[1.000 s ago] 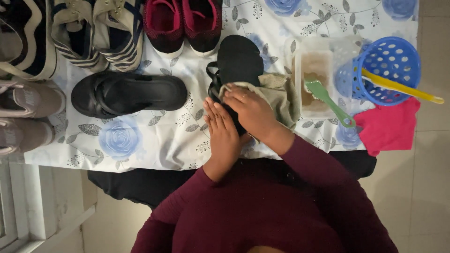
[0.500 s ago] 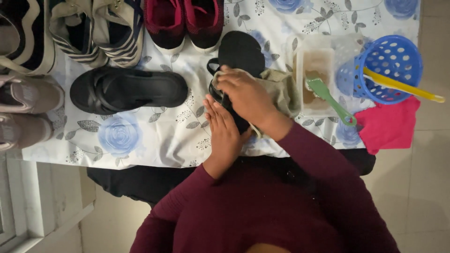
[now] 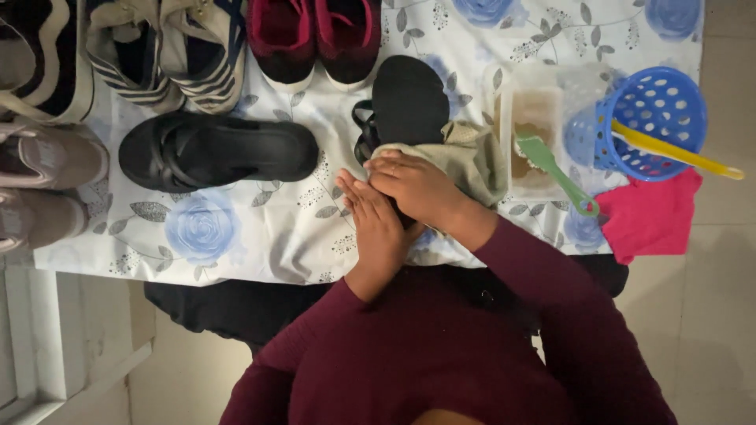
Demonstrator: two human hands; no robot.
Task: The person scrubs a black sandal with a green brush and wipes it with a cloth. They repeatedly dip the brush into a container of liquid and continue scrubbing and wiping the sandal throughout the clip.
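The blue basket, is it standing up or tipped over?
Tipped over. The blue basket lies on its side, its open mouth facing the camera, with a yellow handle poking out.
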